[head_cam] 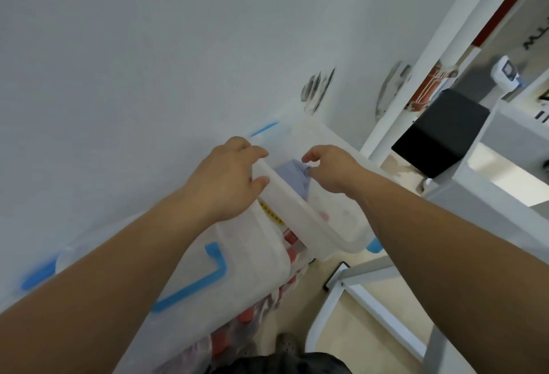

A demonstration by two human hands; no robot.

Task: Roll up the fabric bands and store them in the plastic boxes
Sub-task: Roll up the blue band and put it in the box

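Head view: two plastic boxes [246, 269] [323, 225]. Your left hand [225, 177] grips the farther one's rim; your right hand's [332, 166] fingers [312, 155] pinch one fabric band [292, 171].

Pale grey-white plane [148, 32] fills upper left; wall or surface, cannot tell. Dark scuff marks [316, 88] on it. White post [416, 76] runs diagonally at right, black box [442, 133] just beside. Beige floor [300, 305] below, with grey metal frame [365, 272]. Light soft, even.

Both bare forearms stretched fwd; L grip [228, 177] curled over translucent plastic box [285, 192] rim, R grip [329, 168] pinching pale lilac cloth [292, 170].
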